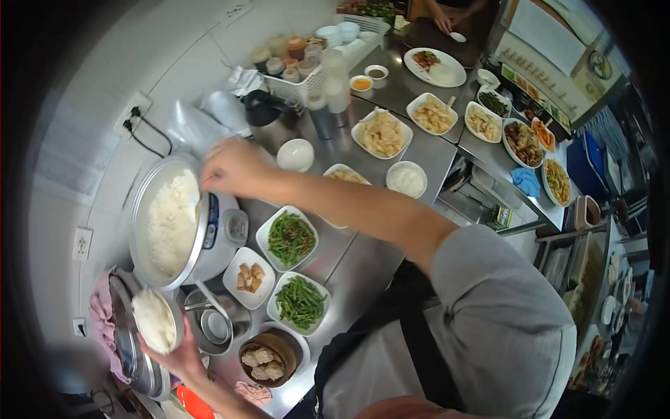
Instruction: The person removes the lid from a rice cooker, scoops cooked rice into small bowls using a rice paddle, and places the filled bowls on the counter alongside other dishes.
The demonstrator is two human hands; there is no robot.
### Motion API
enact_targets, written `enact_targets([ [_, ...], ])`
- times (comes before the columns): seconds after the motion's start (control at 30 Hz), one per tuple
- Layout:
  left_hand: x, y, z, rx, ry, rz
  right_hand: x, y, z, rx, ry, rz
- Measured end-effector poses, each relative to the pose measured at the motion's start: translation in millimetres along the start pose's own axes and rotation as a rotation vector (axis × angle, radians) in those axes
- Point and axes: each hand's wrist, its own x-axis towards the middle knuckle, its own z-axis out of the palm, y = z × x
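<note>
My left hand [174, 353] grips a bowl heaped with white rice [155, 321], beside the front rim of the rice cooker [227, 225]. My right hand [234, 169] is closed over the cooker's far rim. It holds a white rice paddle [193, 200], whose blade touches the cooked rice [169, 227] and is hard to tell from it. Below the cooker, a metal pot [241, 314] with a ladle-like handle and small metal containers stands close to my left hand. A small dish of browned pieces [250, 277] sits beside the cooker.
Two dishes of green beans [292, 239] and a steamer of dumplings [264, 363] stand on the steel counter. An empty white bowl [295, 155], a dark-lidded jug [271, 119] and a sauce basket [293, 85] are farther back. Another person's hand [444, 22] shows at the top.
</note>
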Motion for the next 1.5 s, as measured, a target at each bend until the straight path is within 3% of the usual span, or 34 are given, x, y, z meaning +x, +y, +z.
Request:
enact_targets([
  [0.03, -13.6, -0.1, -11.6, -0.021, -0.117, -0.064, -23.4, 13.9, -51.4, -0.041, 0.114, 0.100],
  [0.07, -28.7, -3.0, -12.4, 0.017, -0.061, -0.057, -44.2, 10.1, -119.7, -0.068, 0.011, 0.408],
  [0.1, -42.8, -8.3, -4.8, 0.056, -0.007, -0.048, -73.0, 33.2, -165.4, 0.145, 0.191, 0.715],
  [0.13, -53.2, -16.5, 3.0, 0.095, 0.045, -0.040, -116.4, 74.8, -224.3, 0.370, 0.299, 0.695],
  [0.17, -61.5, -27.7, 5.3, 0.284, 0.014, 0.058, -159.1, 118.0, -278.0, 0.224, 0.380, 0.644],
  [0.2, -67.9, -42.8, 7.5, 0.472, -0.016, 0.158, -184.7, 122.2, -322.6, 0.240, 0.610, 0.972],
  [0.23, -67.6, -57.6, 24.6, 0.460, -0.020, 0.180, -225.1, 140.9, -367.6, 0.178, 0.613, 1.164],
  [0.27, -67.3, -72.4, 41.7, 0.447, -0.024, 0.203, -264.1, 155.7, -392.9, 0.208, 0.657, 1.248],
  [0.33, -61.7, -99.9, 93.4, 0.013, 0.015, 0.086, -311.5, 160.1, -415.3, 0.236, 0.722, 1.404],
  [0.37, -58.9, -116.1, 113.4, -0.148, -0.080, -0.053, -326.4, 158.9, -417.3, 0.241, 0.743, 1.487],
  [0.43, -44.1, -155.1, 152.7, -0.168, -0.177, -0.100, -331.9, 163.0, -418.9, 0.280, 0.768, 1.574],
  [0.5, -28.1, -193.5, 203.6, -0.221, -0.292, -0.140, -323.6, 172.4, -425.8, 0.426, 0.668, 1.563],
  [0.73, -11.6, -266.5, 296.7, -0.203, -0.354, -0.258, -324.9, 226.8, -442.8, 0.289, 0.409, 1.468],
  [0.93, -3.3, -301.5, 324.8, -0.091, -0.301, -0.235, -314.6, 231.4, -444.7, 0.442, 0.490, 1.498],
  [1.0, -2.1, -311.9, 334.5, -0.034, -0.187, -0.191, -311.8, 242.6, -446.1, 0.449, 0.502, 1.505],
  [1.2, 13.1, -327.5, 340.4, -0.054, -0.196, -0.231, -278.7, 274.1, -466.3, 0.399, 0.539, 1.597],
  [1.5, 23.7, -338.3, 348.3, 0.011, -0.109, -0.188, -272.8, 311.8, -477.2, 0.293, 0.322, 1.529],
])
